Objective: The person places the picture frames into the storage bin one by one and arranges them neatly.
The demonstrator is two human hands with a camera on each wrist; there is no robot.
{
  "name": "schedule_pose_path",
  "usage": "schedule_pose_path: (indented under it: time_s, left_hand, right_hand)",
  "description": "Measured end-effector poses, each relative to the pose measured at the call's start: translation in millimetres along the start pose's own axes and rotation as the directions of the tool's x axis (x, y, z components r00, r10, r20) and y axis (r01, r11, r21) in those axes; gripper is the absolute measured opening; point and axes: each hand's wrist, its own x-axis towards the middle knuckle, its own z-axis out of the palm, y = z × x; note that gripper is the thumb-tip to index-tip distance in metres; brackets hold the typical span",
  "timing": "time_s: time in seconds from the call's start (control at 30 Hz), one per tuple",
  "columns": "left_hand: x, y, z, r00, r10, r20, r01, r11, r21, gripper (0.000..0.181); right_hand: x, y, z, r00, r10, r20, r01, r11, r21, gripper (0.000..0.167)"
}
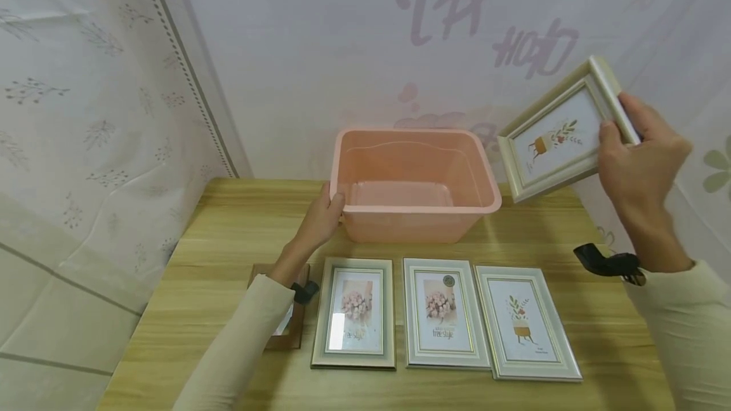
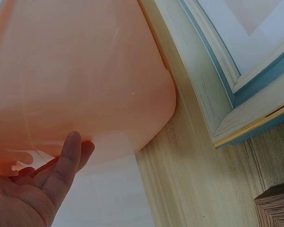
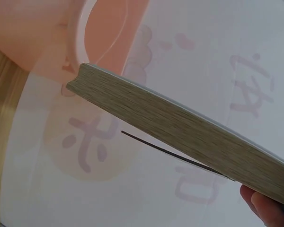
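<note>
A pink plastic bin stands at the back of the table, and nothing shows inside it. My left hand grips its left front rim, thumb on top; in the left wrist view the fingers lie by the bin's wall. Up to the right, my right hand holds a silvery picture frame by its right side, tilted, with a plant drawing in it. From the right wrist view the frame appears edge-on, its thin back stand sticking out a little.
Along the front lie a beige frame, a white frame and another white frame. A brown frame is partly covered by my left arm. A patterned cloth hangs behind the wooden table.
</note>
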Motion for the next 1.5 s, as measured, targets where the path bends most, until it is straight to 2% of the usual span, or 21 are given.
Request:
schedule_pose_path:
  time_s: [0.3,0.6,1.07,1.5]
  left_hand:
    - [0.0,-0.4,-0.6,1.000,0.006,-0.004,-0.006,1.000,-0.006,0.044]
    - [1.2,0.9,0.3,1.000,0.010,-0.009,-0.009,1.000,0.009,0.047]
    - [2.3,-1.0,2.7,1.000,0.012,-0.024,-0.012,1.000,0.013,0.044]
    - [-0.1,1.1,3.3,0.999,0.018,-0.029,-0.018,1.000,0.000,0.038]
  right_hand:
    - [0.8,-12.6,16.1,0.999,-0.017,-0.027,0.020,0.996,0.089,0.037]
    - [-2.4,-19.4,32.2,1.000,-0.020,0.002,0.020,0.996,0.086,0.038]
    - [-17.6,-19.7,53.8,0.996,-0.083,0.036,0.079,0.991,0.108,0.038]
    - [-33.2,-8.8,73.3,0.990,-0.078,0.119,0.067,0.994,0.090,0.040]
